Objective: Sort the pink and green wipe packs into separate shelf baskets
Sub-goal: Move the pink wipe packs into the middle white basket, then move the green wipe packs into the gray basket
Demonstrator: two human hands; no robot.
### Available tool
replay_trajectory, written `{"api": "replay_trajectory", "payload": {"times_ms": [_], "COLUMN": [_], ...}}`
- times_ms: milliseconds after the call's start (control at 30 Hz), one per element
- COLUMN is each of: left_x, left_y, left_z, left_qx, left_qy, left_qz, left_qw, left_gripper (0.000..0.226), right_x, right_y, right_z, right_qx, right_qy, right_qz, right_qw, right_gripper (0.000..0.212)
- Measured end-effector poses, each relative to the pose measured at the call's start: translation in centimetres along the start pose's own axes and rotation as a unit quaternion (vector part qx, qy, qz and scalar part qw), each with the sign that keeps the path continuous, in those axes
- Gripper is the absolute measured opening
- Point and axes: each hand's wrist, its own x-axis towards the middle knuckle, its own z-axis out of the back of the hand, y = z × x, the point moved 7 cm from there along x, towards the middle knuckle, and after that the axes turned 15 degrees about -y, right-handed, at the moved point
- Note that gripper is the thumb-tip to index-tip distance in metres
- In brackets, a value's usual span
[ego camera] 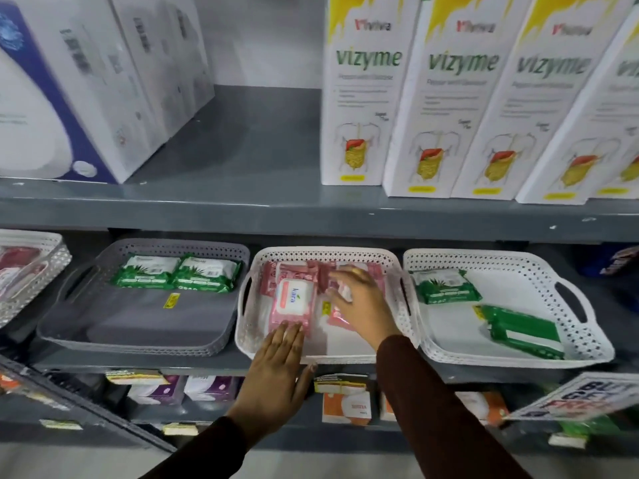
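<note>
I count two green packs (176, 273) in grey basket (138, 326), two more (446, 286) in right white basket (587, 340); pink packs (294, 299) fill middle basket (249, 326). Left hand (276, 371) flat, open; right hand (359, 299) spread over pink packs, gripping nothing I can see.

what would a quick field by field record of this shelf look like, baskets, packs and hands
grey basket: two green packs side by side at the back
middle white basket: pink packs only, one labelled kara facing up
right white basket: green pack at back left, more green packs at front right
left hand: flat, fingertips on the near edge of the kara pack
right hand: spread over pink packs in the middle basket, grasp unclear
shelf above: vizyme boxes
</note>
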Motion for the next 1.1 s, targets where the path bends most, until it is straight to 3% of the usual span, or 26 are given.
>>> {"api": "replay_trajectory", "payload": {"times_ms": [100, 167, 267, 500, 667, 800, 933, 1033, 1100], "left_x": [1.2, 2.1, 3.4, 5.1, 5.2, 4.8, 3.7, 2.1, 0.8], "left_y": [-3.3, -5.7, -9.3, -14.2, -14.4, -13.9, -11.0, -7.3, -4.4], "left_z": [-1.4, -2.4, -3.9, -5.7, -6.1, -5.8, -4.1, -2.5, -1.3], "left_qx": [-0.023, -0.028, -0.018, -0.032, -0.036, -0.048, -0.045, -0.048, -0.044], "left_qy": [-0.002, -0.003, 0.001, 0.008, 0.016, 0.034, 0.022, 0.014, 0.007], "left_qz": [-0.024, -0.043, -0.067, -0.109, -0.101, -0.112, -0.087, -0.050, -0.031], "left_qw": [0.999, 0.999, 0.998, 0.994, 0.994, 0.992, 0.995, 0.998, 0.999], "left_gripper": [0.064, 0.063, 0.063, 0.061, 0.061, 0.061, 0.058, 0.057, 0.056], "right_x": [0.0, 0.1, 0.9, 2.4, 0.1, -1.3, -1.5, -1.2, -0.8], "right_y": [-4.4, -8.4, -14.5, -18.7, -18.5, -18.4, -17.0, -13.5, -9.8], "right_z": [7.7, 11.5, 14.5, 13.5, 13.0, 13.0, 14.8, 15.2, 13.8], "right_qx": [-0.030, -0.103, -0.192, -0.127, -0.344, -0.300, -0.242, -0.197, -0.112], "right_qy": [-0.171, -0.197, -0.120, 0.122, 0.193, 0.124, -0.022, -0.161, -0.209], "right_qz": [-0.024, -0.067, -0.173, -0.286, -0.241, -0.282, -0.342, -0.282, -0.232], "right_qw": [0.985, 0.973, 0.959, 0.942, 0.887, 0.903, 0.908, 0.925, 0.943], "right_gripper": [0.023, 0.021, 0.037, 0.076, 0.080, 0.064, 0.050, 0.062, 0.069]}}
